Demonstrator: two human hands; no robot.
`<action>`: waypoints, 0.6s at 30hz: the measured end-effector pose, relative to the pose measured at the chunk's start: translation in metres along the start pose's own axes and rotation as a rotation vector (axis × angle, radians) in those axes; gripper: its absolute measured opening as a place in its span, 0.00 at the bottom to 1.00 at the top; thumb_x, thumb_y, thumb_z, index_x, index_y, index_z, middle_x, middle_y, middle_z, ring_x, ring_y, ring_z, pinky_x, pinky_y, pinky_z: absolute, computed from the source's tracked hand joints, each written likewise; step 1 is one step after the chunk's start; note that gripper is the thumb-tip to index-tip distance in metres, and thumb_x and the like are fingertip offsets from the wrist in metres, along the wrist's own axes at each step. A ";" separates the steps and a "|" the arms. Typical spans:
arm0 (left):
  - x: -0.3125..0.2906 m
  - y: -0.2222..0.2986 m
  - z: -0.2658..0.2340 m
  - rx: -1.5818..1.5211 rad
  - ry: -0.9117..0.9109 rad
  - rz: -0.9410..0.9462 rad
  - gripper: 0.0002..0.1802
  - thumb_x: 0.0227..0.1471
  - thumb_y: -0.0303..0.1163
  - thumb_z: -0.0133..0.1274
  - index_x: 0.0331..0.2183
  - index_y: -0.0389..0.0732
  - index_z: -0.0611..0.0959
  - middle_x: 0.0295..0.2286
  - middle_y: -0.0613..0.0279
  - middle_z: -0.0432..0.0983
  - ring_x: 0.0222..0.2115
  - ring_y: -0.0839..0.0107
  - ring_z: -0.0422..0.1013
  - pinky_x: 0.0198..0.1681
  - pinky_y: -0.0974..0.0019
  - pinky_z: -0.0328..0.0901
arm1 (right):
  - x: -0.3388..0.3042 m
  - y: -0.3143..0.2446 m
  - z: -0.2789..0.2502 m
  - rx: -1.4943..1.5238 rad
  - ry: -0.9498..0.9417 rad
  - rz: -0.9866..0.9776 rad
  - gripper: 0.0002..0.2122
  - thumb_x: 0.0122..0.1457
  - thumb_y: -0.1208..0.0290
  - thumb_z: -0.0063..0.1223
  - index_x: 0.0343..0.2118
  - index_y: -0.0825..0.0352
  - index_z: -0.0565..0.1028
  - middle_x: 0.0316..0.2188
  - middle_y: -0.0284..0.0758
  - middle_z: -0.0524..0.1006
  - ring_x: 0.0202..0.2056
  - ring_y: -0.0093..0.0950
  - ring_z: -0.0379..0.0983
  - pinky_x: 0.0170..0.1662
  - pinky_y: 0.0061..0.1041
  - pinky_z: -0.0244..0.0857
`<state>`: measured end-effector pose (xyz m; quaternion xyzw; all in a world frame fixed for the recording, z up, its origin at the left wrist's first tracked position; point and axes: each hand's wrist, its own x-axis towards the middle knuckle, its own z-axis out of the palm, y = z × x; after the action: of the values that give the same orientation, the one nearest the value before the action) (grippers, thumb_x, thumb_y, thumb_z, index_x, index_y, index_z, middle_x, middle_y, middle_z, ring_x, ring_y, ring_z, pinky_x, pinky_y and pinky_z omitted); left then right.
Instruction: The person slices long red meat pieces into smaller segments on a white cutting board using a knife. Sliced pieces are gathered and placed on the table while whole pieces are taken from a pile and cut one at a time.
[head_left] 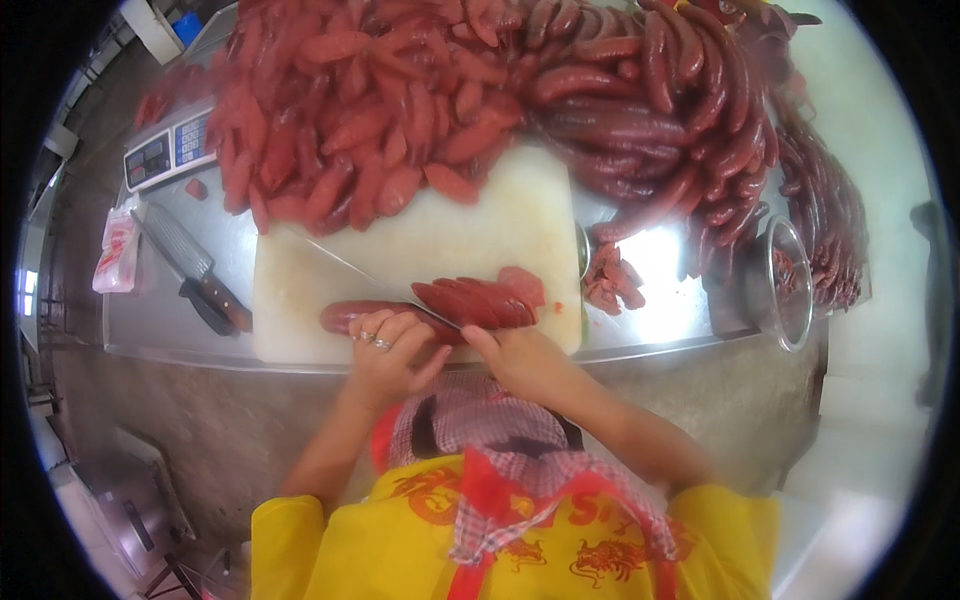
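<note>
**Red sausage under the blade, fingers close**

Red sausage point(345, 316) lies on the white cutting board point(450, 240) at lower centre of the frame, cut slices point(475, 300) just to its right. The left hand point(385, 350) presses it down with curled, ringed fingers. The right hand point(515, 355) is closed on a knife point(350, 270) — its handle is hidden. To do this well, the fingertips should stay tucked back from the blade, with even, slanted strokes. A cleaver point(185, 262) rests at left.
</note>
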<state>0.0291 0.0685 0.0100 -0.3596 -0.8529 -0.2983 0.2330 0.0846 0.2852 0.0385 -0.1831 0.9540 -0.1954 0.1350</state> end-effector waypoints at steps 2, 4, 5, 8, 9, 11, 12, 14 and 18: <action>-0.001 -0.006 -0.006 -0.013 0.017 -0.026 0.18 0.33 0.40 0.67 0.30 0.49 0.78 0.33 0.67 0.72 0.37 0.64 0.66 0.42 0.58 0.56 | -0.036 -0.005 -0.027 0.088 -0.064 0.147 0.16 0.64 0.65 0.41 0.52 0.65 0.70 0.24 0.49 0.76 0.28 0.45 0.76 0.28 0.42 0.70; -0.002 -0.013 -0.010 -0.007 -0.009 -0.010 0.19 0.32 0.40 0.67 0.30 0.49 0.78 0.33 0.67 0.71 0.37 0.64 0.66 0.43 0.58 0.56 | -0.083 -0.016 -0.055 0.333 -0.008 0.429 0.19 0.65 0.55 0.40 0.42 0.67 0.76 0.24 0.52 0.76 0.30 0.49 0.76 0.30 0.45 0.69; -0.003 -0.015 -0.011 -0.009 -0.005 -0.007 0.19 0.32 0.40 0.67 0.30 0.49 0.78 0.33 0.67 0.71 0.37 0.64 0.66 0.43 0.58 0.56 | -0.106 -0.020 -0.069 0.311 -0.111 0.539 0.22 0.65 0.51 0.39 0.37 0.67 0.76 0.25 0.53 0.76 0.31 0.51 0.75 0.31 0.46 0.69; -0.005 -0.017 -0.009 -0.018 -0.013 -0.009 0.19 0.31 0.40 0.67 0.29 0.49 0.78 0.33 0.67 0.71 0.36 0.64 0.66 0.42 0.57 0.56 | -0.153 -0.026 -0.090 0.207 -0.351 0.748 0.26 0.64 0.47 0.39 0.29 0.69 0.76 0.26 0.54 0.76 0.28 0.53 0.74 0.30 0.47 0.68; -0.005 -0.017 -0.007 -0.022 0.011 -0.023 0.19 0.31 0.40 0.66 0.29 0.49 0.78 0.33 0.67 0.72 0.36 0.64 0.66 0.42 0.58 0.56 | -0.151 -0.025 -0.085 0.225 -0.312 0.708 0.26 0.64 0.47 0.39 0.29 0.69 0.76 0.25 0.53 0.76 0.27 0.53 0.75 0.30 0.47 0.68; -0.007 -0.015 -0.005 -0.030 0.033 -0.043 0.19 0.30 0.40 0.66 0.29 0.50 0.78 0.33 0.68 0.72 0.36 0.64 0.66 0.42 0.58 0.56 | -0.129 -0.021 -0.070 0.255 -0.241 0.641 0.27 0.64 0.46 0.39 0.29 0.69 0.77 0.23 0.52 0.76 0.25 0.52 0.75 0.29 0.48 0.68; -0.007 -0.014 -0.004 -0.028 0.023 -0.049 0.19 0.30 0.40 0.66 0.29 0.50 0.78 0.33 0.68 0.72 0.36 0.64 0.66 0.42 0.58 0.56 | -0.106 -0.017 -0.055 0.246 -0.171 0.459 0.25 0.65 0.49 0.39 0.31 0.71 0.76 0.22 0.51 0.76 0.24 0.51 0.75 0.29 0.48 0.68; -0.007 -0.013 -0.004 -0.028 0.022 -0.075 0.19 0.30 0.39 0.66 0.29 0.50 0.78 0.32 0.69 0.72 0.36 0.64 0.66 0.42 0.58 0.56 | -0.044 -0.011 -0.023 0.178 -0.091 0.186 0.22 0.67 0.55 0.37 0.36 0.72 0.75 0.19 0.50 0.75 0.23 0.51 0.74 0.29 0.48 0.68; -0.008 -0.016 -0.011 -0.031 0.030 -0.019 0.18 0.32 0.38 0.66 0.30 0.49 0.78 0.34 0.67 0.71 0.37 0.63 0.65 0.43 0.58 0.56 | 0.019 -0.017 0.006 0.325 -0.011 0.242 0.20 0.68 0.59 0.35 0.41 0.73 0.73 0.22 0.50 0.74 0.23 0.52 0.72 0.31 0.47 0.68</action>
<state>0.0240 0.0483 0.0073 -0.3504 -0.8480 -0.3190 0.2374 0.0748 0.2609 0.0372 -0.0440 0.9241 -0.3284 0.1902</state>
